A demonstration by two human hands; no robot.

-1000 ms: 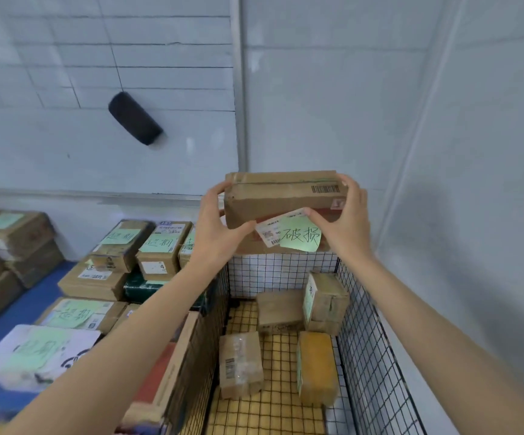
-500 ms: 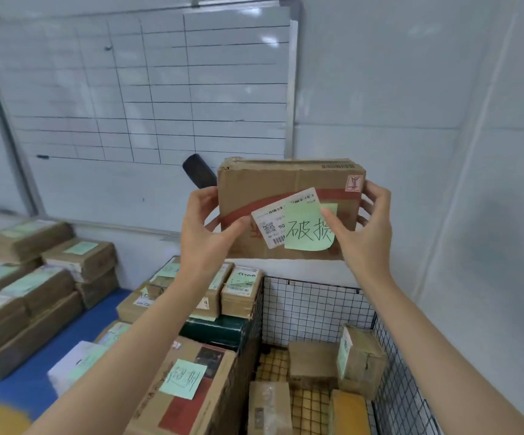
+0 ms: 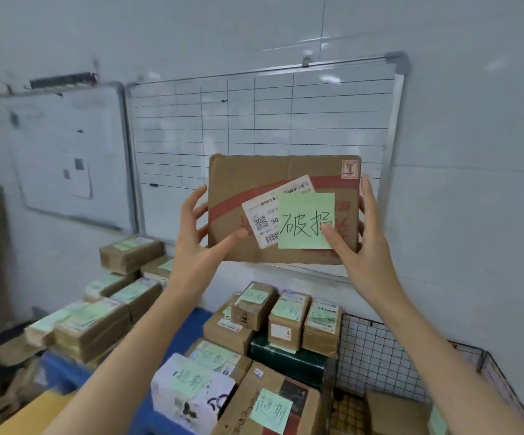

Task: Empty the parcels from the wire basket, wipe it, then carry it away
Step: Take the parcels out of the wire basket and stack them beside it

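In the head view I hold the parcel [image 3: 254,177] up, long axis left to right, pinched by 2 hands: left hand [image 3: 197,240] on its left edge, right hand [image 3: 364,246] on its right, thumb on the green note [image 3: 304,221]. The wire basket [image 3: 376,350] lies below my right arm; the stack [image 3: 285,318] lies below-left, nearer my left hand.

A parcel sorting room.
Cardboard parcels [image 3: 254,318] with shipping labels [image 3: 281,331] and green handwritten notes [image 3: 271,406] are stacked in piles, a wire basket [image 3: 376,350] stands beside them, and a ruled whiteboard [image 3: 254,120] hangs on the wall.
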